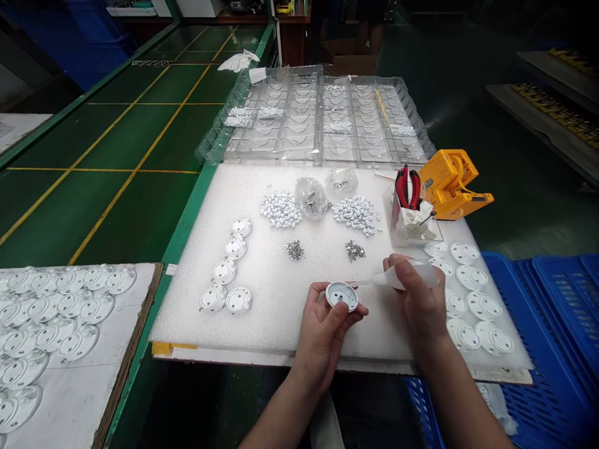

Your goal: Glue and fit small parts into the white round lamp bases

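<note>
Between the thumb and fingers of my left hand [322, 330] is a round white plastic housing [340, 295], its hollow side facing up. My right hand [421, 299] grips a white squeeze bottle [423, 273] lying nearly level. The bottle's thin nozzle points left at the housing's rim; whether it touches I cannot tell. Ahead of the hands lie two heaps of small metal parts [355, 251] and two heaps of small white plastic parts [358, 215]. Several round white housings [224, 272] rest on the foam sheet [271, 318] at left, and more white housings [485, 305] at right.
Clear divided trays [304, 149] stand at the back. A clear box [414, 234] with red-handled pliers [408, 187] and a yellow tape dispenser [452, 184] are at back right. Clear bags [311, 198] lie mid-table. Blue crates [561, 312] flank the right edge, a green conveyor [116, 143] the left.
</note>
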Motion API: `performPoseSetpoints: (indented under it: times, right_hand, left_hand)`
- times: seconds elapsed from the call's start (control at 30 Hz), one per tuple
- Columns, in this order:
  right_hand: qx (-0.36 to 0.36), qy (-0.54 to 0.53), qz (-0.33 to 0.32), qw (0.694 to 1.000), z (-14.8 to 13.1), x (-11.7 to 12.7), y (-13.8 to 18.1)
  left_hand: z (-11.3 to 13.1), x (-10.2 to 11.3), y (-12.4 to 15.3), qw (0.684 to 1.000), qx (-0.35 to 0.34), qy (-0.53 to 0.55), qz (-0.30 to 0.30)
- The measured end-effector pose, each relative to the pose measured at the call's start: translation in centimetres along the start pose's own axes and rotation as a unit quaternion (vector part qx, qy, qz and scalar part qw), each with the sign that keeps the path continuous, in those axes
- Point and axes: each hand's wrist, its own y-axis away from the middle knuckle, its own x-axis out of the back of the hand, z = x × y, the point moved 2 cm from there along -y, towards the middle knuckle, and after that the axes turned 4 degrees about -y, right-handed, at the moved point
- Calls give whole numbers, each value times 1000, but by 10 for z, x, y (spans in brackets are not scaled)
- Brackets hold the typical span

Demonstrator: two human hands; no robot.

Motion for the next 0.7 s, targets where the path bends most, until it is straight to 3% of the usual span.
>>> performPoseSetpoints:
  times: [0.7]
  right_hand:
    - [8, 50, 4, 999, 1, 0, 4]
  left_hand:
    - [2, -3, 1, 1000, -1, 5, -9]
